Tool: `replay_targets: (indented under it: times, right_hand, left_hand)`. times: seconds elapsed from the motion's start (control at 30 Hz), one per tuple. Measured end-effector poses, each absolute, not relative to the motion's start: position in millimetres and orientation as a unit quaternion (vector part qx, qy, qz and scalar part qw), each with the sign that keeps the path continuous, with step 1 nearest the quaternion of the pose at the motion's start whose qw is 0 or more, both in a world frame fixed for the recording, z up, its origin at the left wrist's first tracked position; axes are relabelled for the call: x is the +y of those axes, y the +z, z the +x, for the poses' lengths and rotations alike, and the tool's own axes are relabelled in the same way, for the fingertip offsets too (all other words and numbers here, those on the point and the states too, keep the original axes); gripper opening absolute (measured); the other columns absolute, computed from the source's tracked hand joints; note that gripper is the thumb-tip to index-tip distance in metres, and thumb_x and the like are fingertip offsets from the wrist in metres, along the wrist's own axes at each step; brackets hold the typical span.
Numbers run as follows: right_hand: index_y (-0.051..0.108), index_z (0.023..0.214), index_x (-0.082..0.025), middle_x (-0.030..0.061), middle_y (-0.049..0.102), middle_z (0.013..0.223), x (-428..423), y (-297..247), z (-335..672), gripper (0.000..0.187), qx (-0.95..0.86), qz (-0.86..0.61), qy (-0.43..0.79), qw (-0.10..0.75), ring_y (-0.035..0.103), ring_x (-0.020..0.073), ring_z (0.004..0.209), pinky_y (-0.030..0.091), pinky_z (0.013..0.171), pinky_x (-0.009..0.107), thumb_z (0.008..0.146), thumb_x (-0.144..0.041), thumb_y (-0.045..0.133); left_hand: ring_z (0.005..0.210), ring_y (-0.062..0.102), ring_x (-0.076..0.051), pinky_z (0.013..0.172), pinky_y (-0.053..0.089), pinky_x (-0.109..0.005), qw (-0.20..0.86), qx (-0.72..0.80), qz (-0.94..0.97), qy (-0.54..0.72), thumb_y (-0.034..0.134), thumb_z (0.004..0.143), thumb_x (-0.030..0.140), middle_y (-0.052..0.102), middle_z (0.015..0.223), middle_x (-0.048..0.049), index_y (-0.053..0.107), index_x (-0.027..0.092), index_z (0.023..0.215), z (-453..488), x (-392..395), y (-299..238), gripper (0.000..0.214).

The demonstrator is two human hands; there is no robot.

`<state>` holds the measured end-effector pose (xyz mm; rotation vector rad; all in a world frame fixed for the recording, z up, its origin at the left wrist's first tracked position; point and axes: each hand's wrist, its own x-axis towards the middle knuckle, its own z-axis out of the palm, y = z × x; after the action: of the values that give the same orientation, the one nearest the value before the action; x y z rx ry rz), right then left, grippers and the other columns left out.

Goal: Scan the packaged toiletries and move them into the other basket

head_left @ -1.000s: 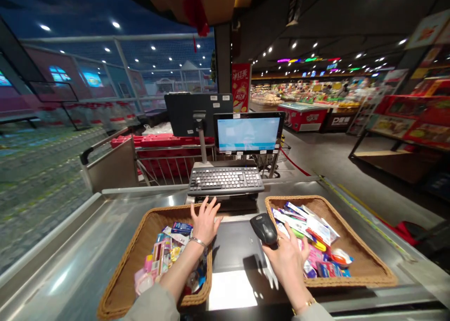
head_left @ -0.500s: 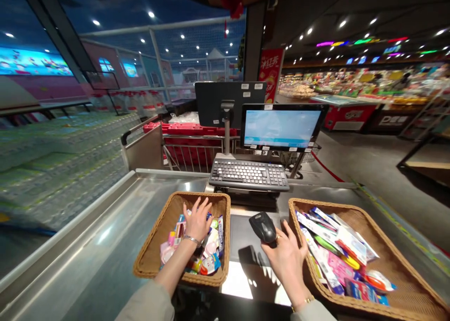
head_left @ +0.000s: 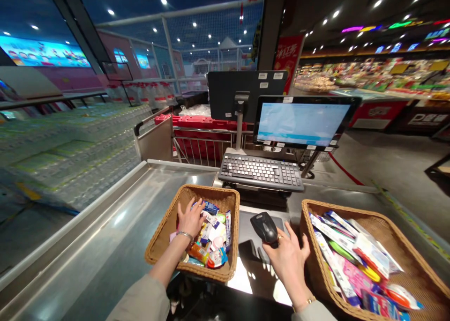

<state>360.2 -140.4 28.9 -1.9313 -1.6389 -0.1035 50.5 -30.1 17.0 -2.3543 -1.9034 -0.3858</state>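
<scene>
One basket [head_left: 211, 193] of tan wicker, oblong with a braided rim, sits on the shiny metal worktop [head_left: 116, 232], left of its middle and close to the front edge. Small glossy packets [head_left: 215, 229] lie heaped inside, their print too small to read. Over the left part of this heap reaches the left hand [head_left: 191, 219], palm down, a silver bracelet [head_left: 185, 235] round the wrist; its fingers are spread well apart, and whether they touch a packet cannot be told.

Near the far edge, a flat black screen back [head_left: 228, 93] carries white stickers, their print illegible. Before it lies a black keyboard [head_left: 260, 168] with rows of pale-marked keys. A rounded black plastic scanner [head_left: 265, 227] is raised above the worktop, between the two baskets. The right hand [head_left: 286, 255], back upward, grips its lower end between thumb and forefinger, the other fingers loosely parted. Behind, a red banner [head_left: 290, 56] shows large white characters, and a lit monitor [head_left: 300, 122] faces forward.

Toward the front right corner, a second wicker basket [head_left: 422, 274] holds long, slim packs [head_left: 333, 260] fanned over a pink packet [head_left: 351, 272]. Farther right, a dark stand [head_left: 427, 119] bears a white "P" and blurred characters.
</scene>
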Motion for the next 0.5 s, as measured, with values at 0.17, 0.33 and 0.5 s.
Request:
replay_targets:
  times: [0.17,0.33,0.5]
  right_hand:
    - [0.071,0.081,-0.026,0.0030,0.072,0.109,-139,26,358,0.022,-0.614,-0.731,-0.034,0.296,0.046,0.0312,0.127,0.006,0.110,0.058,0.076,-0.041,0.056]
    - [0.072,0.079,-0.026,0.0032,0.073,0.107,-136,25,356,0.024,-0.609,-0.734,-0.028,0.298,0.048,0.0312,0.126,0.008,0.110,0.057,0.076,-0.043,0.054]
    - [0.072,0.075,-0.027,0.0025,0.073,0.105,-132,23,355,0.025,-0.604,-0.740,-0.030,0.293,0.048,0.0310,0.124,0.008,0.109,0.058,0.075,-0.043,0.053]
  left_hand:
    - [0.141,0.032,-0.030,0.112,-0.004,-0.070,0.034,-0.633,-0.769,-0.079,0.053,0.087,0.027,0.048,0.147,-0.0023,0.054,0.034,0.132,35,-20,11,0.046]
    - [0.140,0.033,-0.031,0.112,0.000,-0.071,0.034,-0.636,-0.770,-0.035,0.053,0.086,0.028,0.050,0.146,-0.0037,0.052,0.033,0.134,27,-4,6,0.049]
    - [0.131,0.043,-0.031,0.113,0.003,-0.068,0.043,-0.620,-0.783,-0.013,0.056,0.085,0.029,0.057,0.139,-0.0060,0.054,0.031,0.132,28,11,1,0.047]
